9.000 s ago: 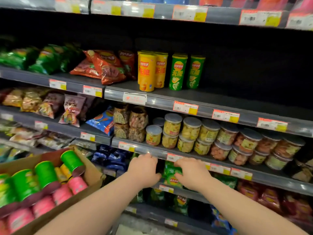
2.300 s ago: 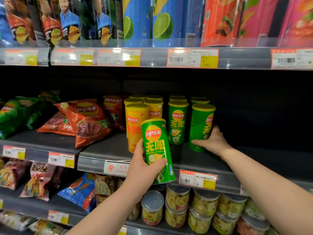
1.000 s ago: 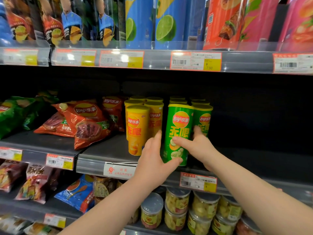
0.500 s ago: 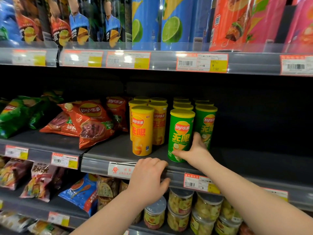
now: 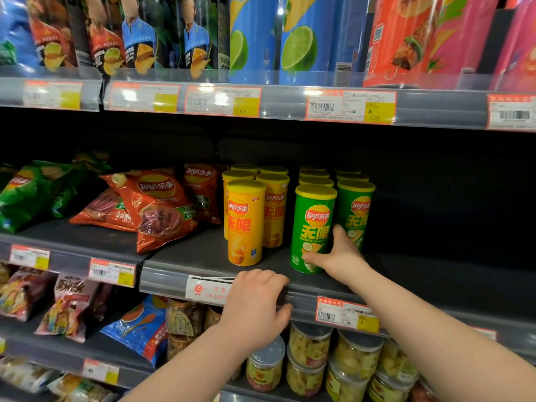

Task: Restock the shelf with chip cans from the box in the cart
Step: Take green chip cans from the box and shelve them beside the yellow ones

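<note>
Green in label, the front chip can (image 5: 314, 227) stands upright at the near end of its row on the shelf (image 5: 200, 253), just right of the yellow cans (image 5: 246, 221). The right hand (image 5: 338, 256) reaches in from the near right, clasping the can low, thumb across its foot. The left hand (image 5: 255, 303) curls over the shelf edge (image 5: 162, 278), gripping it. Best practice: square the base with the yellow front can, label forward, and release only once it sits flat.

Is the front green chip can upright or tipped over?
Upright: the green can stands on its base on the shelf, lid level on top; the right hand grips its lower side.
</note>
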A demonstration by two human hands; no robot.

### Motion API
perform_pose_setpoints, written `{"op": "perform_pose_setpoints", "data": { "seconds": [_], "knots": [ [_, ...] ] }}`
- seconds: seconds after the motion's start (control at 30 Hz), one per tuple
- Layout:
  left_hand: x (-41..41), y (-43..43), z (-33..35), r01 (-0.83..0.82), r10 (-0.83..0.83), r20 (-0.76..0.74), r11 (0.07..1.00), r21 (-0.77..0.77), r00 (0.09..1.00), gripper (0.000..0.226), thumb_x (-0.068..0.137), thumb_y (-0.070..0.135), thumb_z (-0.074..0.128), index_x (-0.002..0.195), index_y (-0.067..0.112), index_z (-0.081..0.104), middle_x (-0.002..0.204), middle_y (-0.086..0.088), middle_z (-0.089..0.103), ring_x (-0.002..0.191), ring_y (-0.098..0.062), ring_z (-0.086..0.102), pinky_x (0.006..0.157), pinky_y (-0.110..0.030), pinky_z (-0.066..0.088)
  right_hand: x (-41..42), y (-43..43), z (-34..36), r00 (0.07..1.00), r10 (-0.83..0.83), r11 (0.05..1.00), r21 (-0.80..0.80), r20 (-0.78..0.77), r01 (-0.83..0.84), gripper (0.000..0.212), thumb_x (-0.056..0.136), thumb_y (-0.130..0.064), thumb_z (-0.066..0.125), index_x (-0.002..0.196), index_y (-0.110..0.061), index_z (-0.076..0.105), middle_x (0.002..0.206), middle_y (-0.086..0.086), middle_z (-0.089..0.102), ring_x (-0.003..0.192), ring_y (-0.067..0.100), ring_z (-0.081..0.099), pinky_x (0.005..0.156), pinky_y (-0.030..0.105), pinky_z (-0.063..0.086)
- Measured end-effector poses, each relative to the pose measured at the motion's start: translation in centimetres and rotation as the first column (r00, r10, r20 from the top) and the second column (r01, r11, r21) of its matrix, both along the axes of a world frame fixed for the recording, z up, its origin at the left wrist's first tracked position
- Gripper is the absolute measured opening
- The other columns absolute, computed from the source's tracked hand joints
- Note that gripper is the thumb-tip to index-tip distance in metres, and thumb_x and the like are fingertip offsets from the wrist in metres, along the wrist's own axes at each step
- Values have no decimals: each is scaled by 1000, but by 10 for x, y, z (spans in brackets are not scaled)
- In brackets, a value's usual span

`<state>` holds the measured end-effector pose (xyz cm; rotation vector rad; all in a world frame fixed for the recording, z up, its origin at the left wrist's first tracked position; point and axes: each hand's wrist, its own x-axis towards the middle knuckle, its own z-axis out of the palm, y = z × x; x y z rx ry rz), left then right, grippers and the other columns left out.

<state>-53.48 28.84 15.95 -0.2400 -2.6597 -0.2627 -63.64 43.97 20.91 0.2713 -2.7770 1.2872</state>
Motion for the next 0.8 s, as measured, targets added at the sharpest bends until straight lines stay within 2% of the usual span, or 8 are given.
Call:
{"op": "perform_pose_setpoints", "data": {
  "seconds": [0.13,0.27,0.4,0.5,0.67,0.73,0.8],
  "knots": [
    [2,0,1,16,-16,0,1000,-17,1000,44,88,46,48,128,27,50,121,10,54,116,-14,47,98,-28,30,1,0,1,1000,5,1000,5,3,-5,74,74,-26,79,134,-18,36,138,5,48,126,26,47,99,40,41],
    [1,-2,0,26,-28,-20,998,-58,999,44,79,47,51,116,24,59,107,7,62,102,-18,57,88,-32,41,1,-1,1,1000,7,1000,8,10,-7,74,75,-26,78,134,-18,35,138,5,48,126,26,46,100,42,41],
    [3,-5,2,49,-47,41,997,-55,998,52,89,46,48,136,25,43,129,7,48,121,-16,42,102,-29,28,3,0,1,1000,-8,1000,4,26,8,77,75,-28,79,136,-17,34,139,7,47,127,27,46,102,42,41],
    [10,-8,5,61,-61,12,998,-13,998,54,89,43,50,139,23,40,134,5,44,124,-17,39,104,-29,29,8,3,0,999,-41,999,10,-10,41,84,75,-32,78,141,-15,29,137,9,45,125,27,46,102,43,41],
    [24,-22,0,47,-47,-19,999,6,999,53,84,39,57,131,16,51,127,-2,52,117,-23,48,98,-35,40,29,2,0,985,-67,986,141,-160,90,60,77,-36,74,124,-16,42,121,8,51,106,25,54,89,38,47],
    [30,-30,-5,36,-37,-37,999,-20,999,50,80,39,59,122,14,58,118,-4,57,108,-26,55,89,-36,46,44,-4,2,975,-7,977,207,-224,55,50,78,-35,72,117,-18,46,117,5,50,101,24,55,87,39,48],
    [41,-38,-7,15,-15,-10,999,-38,1000,49,81,41,57,122,14,57,117,-3,57,107,-26,55,88,-35,45,61,-14,1,956,100,949,314,-277,-8,40,82,-36,68,114,-20,50,116,2,49,102,22,54,87,39,47]
  ]
}}
